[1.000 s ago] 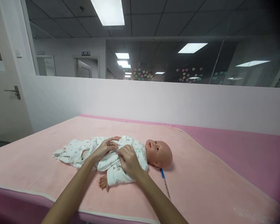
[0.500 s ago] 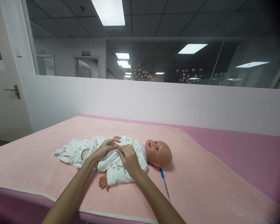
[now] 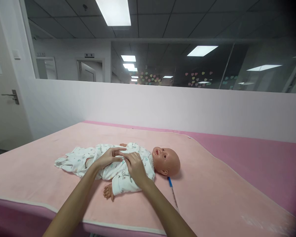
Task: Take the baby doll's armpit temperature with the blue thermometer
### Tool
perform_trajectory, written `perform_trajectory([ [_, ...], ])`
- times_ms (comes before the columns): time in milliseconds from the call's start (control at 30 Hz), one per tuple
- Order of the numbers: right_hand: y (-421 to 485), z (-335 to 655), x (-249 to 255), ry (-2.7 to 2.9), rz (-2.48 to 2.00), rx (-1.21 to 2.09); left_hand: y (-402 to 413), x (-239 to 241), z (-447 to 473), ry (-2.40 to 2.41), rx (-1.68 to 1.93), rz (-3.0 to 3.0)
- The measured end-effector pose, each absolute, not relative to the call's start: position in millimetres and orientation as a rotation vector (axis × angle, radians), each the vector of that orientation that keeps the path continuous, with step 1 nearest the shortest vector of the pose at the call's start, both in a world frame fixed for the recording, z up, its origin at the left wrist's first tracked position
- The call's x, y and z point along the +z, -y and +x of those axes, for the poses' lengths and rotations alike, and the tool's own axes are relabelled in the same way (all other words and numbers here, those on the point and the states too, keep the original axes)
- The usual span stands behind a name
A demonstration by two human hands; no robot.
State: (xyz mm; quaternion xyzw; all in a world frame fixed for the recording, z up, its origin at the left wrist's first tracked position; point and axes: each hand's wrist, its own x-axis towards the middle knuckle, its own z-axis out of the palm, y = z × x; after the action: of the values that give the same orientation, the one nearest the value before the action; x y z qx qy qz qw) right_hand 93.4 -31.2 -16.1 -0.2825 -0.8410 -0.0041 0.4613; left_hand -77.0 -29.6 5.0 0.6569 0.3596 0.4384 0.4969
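A baby doll (image 3: pixel 166 161) lies on its back, its head to the right, dressed in a white printed baby shirt (image 3: pixel 144 158). White printed cloth (image 3: pixel 76 159) also covers its legs, with a bit of bare leg showing. Over the doll's belly, my left hand (image 3: pixel 110 157) has its fingers bent and gathered at the shirt front. My right hand (image 3: pixel 135 166) meets it there, fingertips close together on the fabric. Whatever small piece of cloth lies between the fingertips is hidden. The doll's near hand (image 3: pixel 109 192) rests on the mat below my wrists.
Beside the doll's head lies a thin stick with a blue end (image 3: pixel 170 182), perhaps a pen or thermometer. A peach mat (image 3: pixel 212 191) covers the pink padded table (image 3: pixel 261 151). Behind it stand a white half wall (image 3: pixel 162 108) with glass above and, at left, a door (image 3: pixel 8 112).
My left fingers have opened slightly and lifted a little where they meet the right fingertips. My right hand stays at the shirt front. The view has shifted slightly.
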Motion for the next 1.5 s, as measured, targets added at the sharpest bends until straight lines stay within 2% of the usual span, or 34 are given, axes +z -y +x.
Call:
perform_trajectory([
  [1500,35.3,94.8,-13.6,2.045,-0.758,-0.092,38.4,10.8,-67.8,-0.864,1.107,1.617],
])
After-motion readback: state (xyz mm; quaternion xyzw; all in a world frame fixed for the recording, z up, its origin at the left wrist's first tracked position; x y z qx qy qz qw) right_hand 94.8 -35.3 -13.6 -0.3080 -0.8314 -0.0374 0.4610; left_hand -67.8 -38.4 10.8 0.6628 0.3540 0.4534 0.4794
